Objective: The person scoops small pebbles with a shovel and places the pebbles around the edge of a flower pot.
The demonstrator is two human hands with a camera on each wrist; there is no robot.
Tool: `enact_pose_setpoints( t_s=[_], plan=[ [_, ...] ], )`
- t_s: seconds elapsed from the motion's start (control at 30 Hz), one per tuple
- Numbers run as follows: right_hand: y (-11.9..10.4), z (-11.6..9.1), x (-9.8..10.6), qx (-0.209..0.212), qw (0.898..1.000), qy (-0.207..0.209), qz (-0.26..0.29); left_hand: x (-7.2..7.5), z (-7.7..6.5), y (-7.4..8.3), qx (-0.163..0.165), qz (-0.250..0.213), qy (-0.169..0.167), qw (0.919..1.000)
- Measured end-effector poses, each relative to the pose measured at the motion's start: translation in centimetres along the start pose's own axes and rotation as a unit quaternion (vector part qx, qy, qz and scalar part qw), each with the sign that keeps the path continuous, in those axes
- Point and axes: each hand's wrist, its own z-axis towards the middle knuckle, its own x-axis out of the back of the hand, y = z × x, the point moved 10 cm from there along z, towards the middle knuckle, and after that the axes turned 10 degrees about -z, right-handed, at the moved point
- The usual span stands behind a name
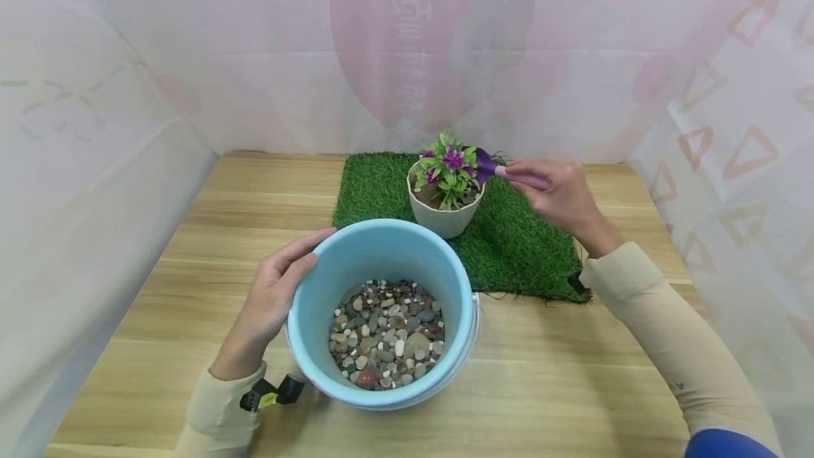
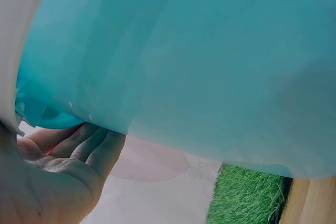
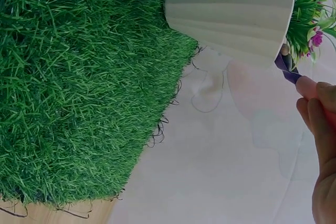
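Note:
A light-blue bucket (image 1: 381,254) with grey, white and brown pebbles (image 1: 391,331) in it stands at the front. My left hand (image 1: 278,288) holds its left side, thumb by the rim; in the left wrist view the fingers (image 2: 100,145) lie against the outer wall. My right hand (image 1: 556,193) grips the pink handle of a small purple garden trowel (image 1: 486,164). Its blade is at the right edge of a white flowerpot (image 1: 445,220), partly behind the leaves. A plant with purple flowers (image 1: 453,159) grows from the pot. What lies on the blade is hard to see.
The pot stands on a green artificial grass mat (image 1: 528,253) on a wooden table (image 1: 222,232). Pale printed cloth (image 1: 273,90) hangs behind the table and on both sides. A white bail handle (image 1: 477,306) hangs at the bucket's right side.

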Motion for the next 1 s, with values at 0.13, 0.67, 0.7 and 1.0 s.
enact_pose_setpoints(
  t_s=[0.13, 0.67, 0.7, 1.0],
  plan=[
    [-0.4, 0.2, 0.0, 0.028, 1.000, 0.012, 0.002, 0.0, 0.1, 0.1, 0.001, -0.002, 0.000, 1.0000],
    [-1.2, 0.8, -0.7, 0.079, 0.997, 0.009, -0.006, 0.0, 0.3, 0.1, 0.007, -0.006, -0.002, 1.0000],
    [-1.3, 0.8, -0.8, 0.082, 0.997, 0.009, -0.007, 0.0, 0.4, 0.0, 0.007, -0.007, -0.002, 0.9999],
    [-1.6, 0.6, -0.6, 0.119, 0.992, 0.015, -0.044, 0.1, 0.4, -0.1, 0.002, -0.008, -0.001, 1.0000]
  ],
)
